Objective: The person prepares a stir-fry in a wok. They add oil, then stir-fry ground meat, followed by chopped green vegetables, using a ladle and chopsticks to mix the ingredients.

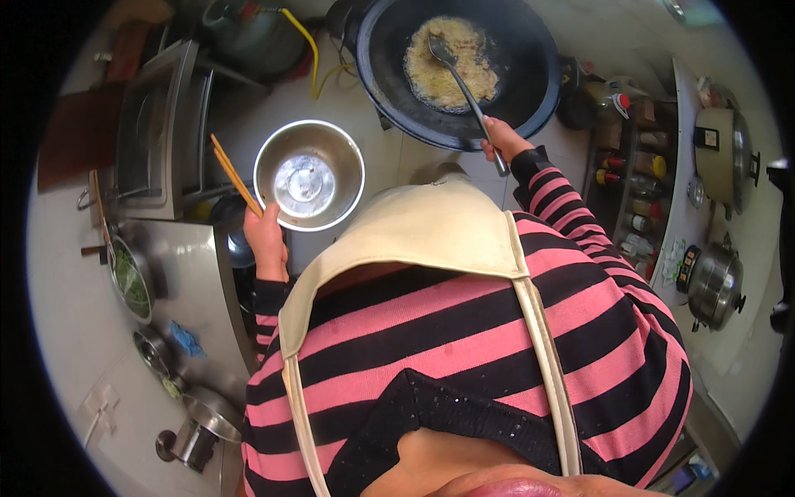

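My left hand [266, 245] grips the rim of a stainless steel bowl [341, 180] together with a pair of wooden chopsticks [233, 174]. Only a few small bits and some wetness show inside the bowl. My right hand [504, 141] is closed around the handle of a metal cooking ladle [463, 84]. The ladle's head rests in yellowish, bubbling food [435, 74] in the middle of a large black wok [388, 87]. Whether the food is egg or batter, I cannot tell.
At the left, a steel counter [192, 248] bears a bowl of green vegetables [129, 279] and a blue cloth or glove [186, 338]. A gas cylinder [261, 37] with a yellow hose [307, 37] stands at the upper left. Bottles [649, 164] fill a rack at right, near steel pots [714, 286].
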`<state>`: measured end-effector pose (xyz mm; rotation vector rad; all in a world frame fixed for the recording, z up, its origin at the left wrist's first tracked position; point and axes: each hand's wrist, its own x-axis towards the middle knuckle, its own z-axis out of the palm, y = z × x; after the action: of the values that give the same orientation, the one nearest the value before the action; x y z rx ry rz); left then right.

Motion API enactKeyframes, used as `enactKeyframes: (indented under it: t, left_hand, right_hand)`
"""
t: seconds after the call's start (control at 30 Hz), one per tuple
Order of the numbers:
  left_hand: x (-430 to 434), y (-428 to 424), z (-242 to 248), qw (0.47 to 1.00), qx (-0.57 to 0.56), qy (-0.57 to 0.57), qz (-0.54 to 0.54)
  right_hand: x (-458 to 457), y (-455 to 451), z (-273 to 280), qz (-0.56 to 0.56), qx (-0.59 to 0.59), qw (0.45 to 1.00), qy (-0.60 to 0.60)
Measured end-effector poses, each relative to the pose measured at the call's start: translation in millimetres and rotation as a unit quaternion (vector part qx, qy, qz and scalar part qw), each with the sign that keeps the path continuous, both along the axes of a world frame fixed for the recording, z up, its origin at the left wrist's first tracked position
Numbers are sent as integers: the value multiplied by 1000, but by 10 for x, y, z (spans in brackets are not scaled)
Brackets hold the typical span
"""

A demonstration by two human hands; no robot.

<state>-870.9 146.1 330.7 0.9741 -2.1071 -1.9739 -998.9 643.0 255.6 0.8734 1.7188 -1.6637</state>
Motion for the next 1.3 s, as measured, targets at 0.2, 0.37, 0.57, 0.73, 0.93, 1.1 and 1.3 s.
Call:
enactKeyframes:
  t: [0.2,0.37,0.57,0.73,0.93,1.1,1.3]
  left_hand:
    - [-29,-15,78,999,41,-14,8]
    - [-51,-19,55,996,79,-4,37]
    - [-106,-36,52,994,109,14,14]
    - [-119,-37,-5,997,71,-11,6]
    - [-39,-44,-63,997,76,-11,15]
    - [-44,-23,-21,998,53,-22,2]
    - [-65,25,22,999,45,-10,-29]
  right_hand:
    - [536,227,85,366,301,871,129]
    - [685,710,148,357,500,761,208]
    - [76,8,-73,26,38,999,-10]
    - [530,43,105,256,194,945,57]
    - [951,831,232,332,518,766,187]
    - [437,520,118,74,169,982,36]
    - [452,384,86,292,242,922,76]
